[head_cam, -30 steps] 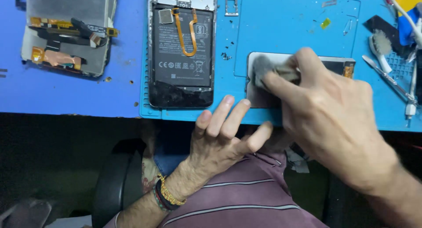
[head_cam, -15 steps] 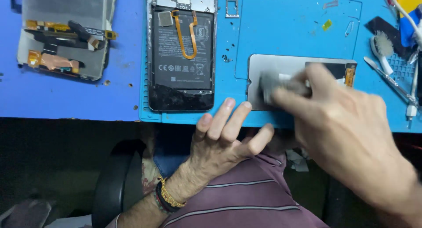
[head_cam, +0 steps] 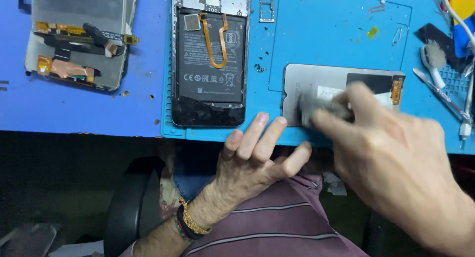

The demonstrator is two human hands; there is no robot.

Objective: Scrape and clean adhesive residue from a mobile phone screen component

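- Pinched between the thumb and fingertips of my right hand (head_cam: 396,163) is a small grey wad, cloth or foam (head_cam: 321,106); it is blurred, so I cannot tell which. It presses on the back of the grey display panel (head_cam: 316,78).
- That panel lies flat on the blue work mat (head_cam: 321,34), near its front edge, with its orange flex tab (head_cam: 396,90) at the right end.
- My left hand (head_cam: 257,158) holds nothing: fingers spread, tips resting on the mat's front edge just left of the panel.
- Risk, as I judge it: nothing pins the panel, so a hard stroke could push it off the front edge; a stroke running too far right could catch the flex tab.
- Since half a second ago my right hand has slid leftward along the panel, uncovering the dark patch by the tab; my left hand has not moved.
- Further out: the opened phone with its battery (head_cam: 210,59), a second stripped screen assembly (head_cam: 79,39), a small brush (head_cam: 434,59) and tweezers (head_cam: 440,96).
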